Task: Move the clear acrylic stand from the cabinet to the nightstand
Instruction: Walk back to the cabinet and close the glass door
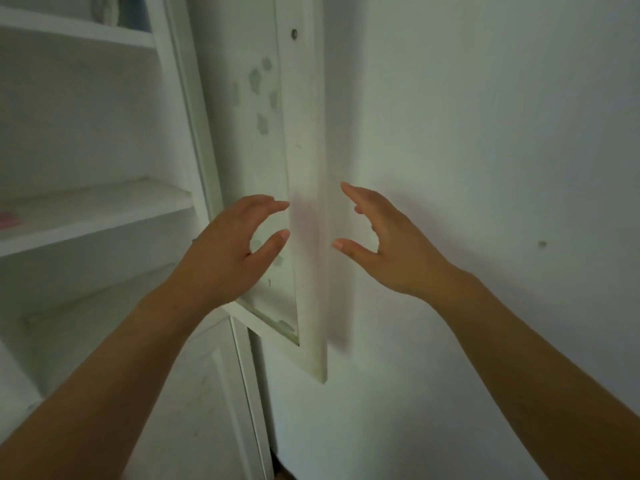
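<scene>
The pale wall (485, 116) fills everything right of the open cabinet door (306, 140), which stands edge-on with its glass pane (258, 161) smudged with greyish patches. Left of the door is the white cabinet (86, 133), whose middle shelf (104, 216) carries something small and pink (8, 220) at its far left end. Both bare forearms reach up toward the door's lower half. The left hand (232, 247) is in front of the pane, thumb and fingers curved well apart in a wide C, gripping nothing. The right hand (388, 244) is just right of the door's edge, fingers straight and thumb spread, also holding nothing. Between the hands a faint pinkish blur lies over the door's edge; I cannot tell whether it is the clear acrylic stand or shadow. A small dark spot (542, 243) marks the wall far right of the door.
</scene>
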Demonstrator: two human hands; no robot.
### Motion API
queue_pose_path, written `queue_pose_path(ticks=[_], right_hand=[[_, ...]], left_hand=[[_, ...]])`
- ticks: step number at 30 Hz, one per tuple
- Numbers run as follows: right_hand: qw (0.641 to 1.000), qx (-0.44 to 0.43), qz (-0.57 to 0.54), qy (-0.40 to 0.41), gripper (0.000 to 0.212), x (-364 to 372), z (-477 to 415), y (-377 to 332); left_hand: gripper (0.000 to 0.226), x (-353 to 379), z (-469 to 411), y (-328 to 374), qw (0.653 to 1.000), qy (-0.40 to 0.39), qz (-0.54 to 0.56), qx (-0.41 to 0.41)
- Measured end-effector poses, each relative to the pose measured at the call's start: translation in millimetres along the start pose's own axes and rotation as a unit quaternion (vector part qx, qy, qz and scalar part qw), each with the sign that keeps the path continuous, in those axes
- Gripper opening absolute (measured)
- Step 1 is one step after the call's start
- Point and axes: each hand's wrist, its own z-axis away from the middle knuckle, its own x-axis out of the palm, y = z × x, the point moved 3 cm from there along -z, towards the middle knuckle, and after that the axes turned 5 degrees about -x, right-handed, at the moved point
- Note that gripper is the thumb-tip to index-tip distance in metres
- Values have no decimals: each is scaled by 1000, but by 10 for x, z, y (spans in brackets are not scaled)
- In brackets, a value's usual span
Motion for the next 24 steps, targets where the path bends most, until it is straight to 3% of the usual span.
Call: queue_pose_path(ticks=[7, 16, 24], right_hand=[[997, -4, -66, 49, 74, 48, -584, 210], [991, -47, -121, 40, 70, 54, -874, 301], [991, -70, -98, 49, 67, 127, -865, 217]], left_hand=[[57, -80, -567, -112, 999, 50, -4, -8], [65, -43, -739, -145, 999, 42, 3, -20], [73, -204, -692, -135, 997, 65, 20, -21]])
